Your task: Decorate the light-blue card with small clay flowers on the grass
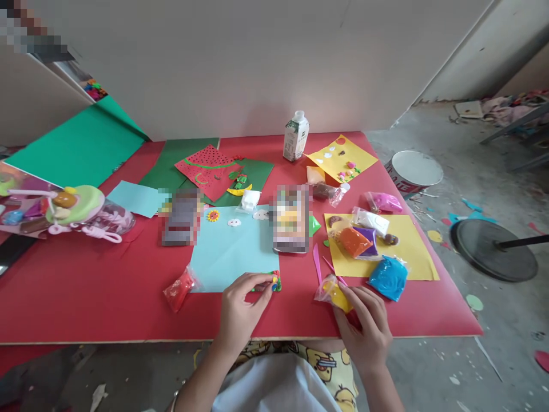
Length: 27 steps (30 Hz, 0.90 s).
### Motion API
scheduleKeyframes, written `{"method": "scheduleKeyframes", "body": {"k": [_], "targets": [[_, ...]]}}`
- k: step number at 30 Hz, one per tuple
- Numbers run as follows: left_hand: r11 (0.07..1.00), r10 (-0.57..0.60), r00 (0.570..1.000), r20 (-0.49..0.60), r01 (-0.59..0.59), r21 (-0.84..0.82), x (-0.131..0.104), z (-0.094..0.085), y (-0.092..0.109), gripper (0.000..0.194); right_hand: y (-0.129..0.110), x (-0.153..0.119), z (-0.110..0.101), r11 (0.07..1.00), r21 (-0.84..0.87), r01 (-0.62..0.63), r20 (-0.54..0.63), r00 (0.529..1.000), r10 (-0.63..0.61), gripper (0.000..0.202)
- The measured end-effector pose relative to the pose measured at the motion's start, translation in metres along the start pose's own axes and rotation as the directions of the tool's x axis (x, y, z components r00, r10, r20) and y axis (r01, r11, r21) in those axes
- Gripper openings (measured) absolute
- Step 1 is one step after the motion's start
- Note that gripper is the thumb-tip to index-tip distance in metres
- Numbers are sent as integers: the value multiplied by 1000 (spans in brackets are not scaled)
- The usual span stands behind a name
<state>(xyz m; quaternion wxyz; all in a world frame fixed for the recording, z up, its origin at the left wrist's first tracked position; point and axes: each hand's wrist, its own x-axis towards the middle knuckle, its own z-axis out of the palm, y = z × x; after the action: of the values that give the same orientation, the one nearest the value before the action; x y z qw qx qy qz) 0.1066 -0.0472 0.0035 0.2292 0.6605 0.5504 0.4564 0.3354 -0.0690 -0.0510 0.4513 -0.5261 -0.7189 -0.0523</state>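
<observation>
My left hand [246,303] is over the lower right corner of a light blue sheet [231,257], thumb and forefinger pinching a small yellow piece [274,280]. Beneath those fingertips lie small red, green and blue clay shapes [278,281]. The sheet's upper part bears a sun [213,216] and white clouds [234,222]. At the table's front, my right hand [362,315] has its fingers closed on a clear bag of yellow clay [338,294]. Pink tools [317,264] lie just behind that bag.
Clay bags, orange [354,241], blue [388,277] and red [179,290], lie around on the red table [107,297]. Two blurred phone-like objects [291,219] sit near the sheet. A carton [295,136] stands at the back, a stuffed pouch [81,209] at left.
</observation>
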Motion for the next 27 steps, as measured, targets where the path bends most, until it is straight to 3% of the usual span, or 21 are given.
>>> {"method": "scheduleKeyframes", "body": {"k": [5, 16, 24, 27], "targets": [[997, 73, 996, 43, -74, 16, 9, 0, -2, 7, -2, 1, 0, 1000, -16, -1, 20, 1000, 2, 60], [962, 238, 967, 91, -247, 119, 12, 4, -9, 20, -1, -2, 2, 1000, -25, -9, 12, 1000, 10, 63], [969, 236, 965, 115, -242, 43, 14, 10, -5, 16, -2, 0, 1, 999, 19, 33, 23, 999, -34, 64], [974, 225, 954, 197, -225, -24, 13, 22, 5, 16, -2, 1, -1, 998, 44, 54, 34, 998, -55, 62]]}}
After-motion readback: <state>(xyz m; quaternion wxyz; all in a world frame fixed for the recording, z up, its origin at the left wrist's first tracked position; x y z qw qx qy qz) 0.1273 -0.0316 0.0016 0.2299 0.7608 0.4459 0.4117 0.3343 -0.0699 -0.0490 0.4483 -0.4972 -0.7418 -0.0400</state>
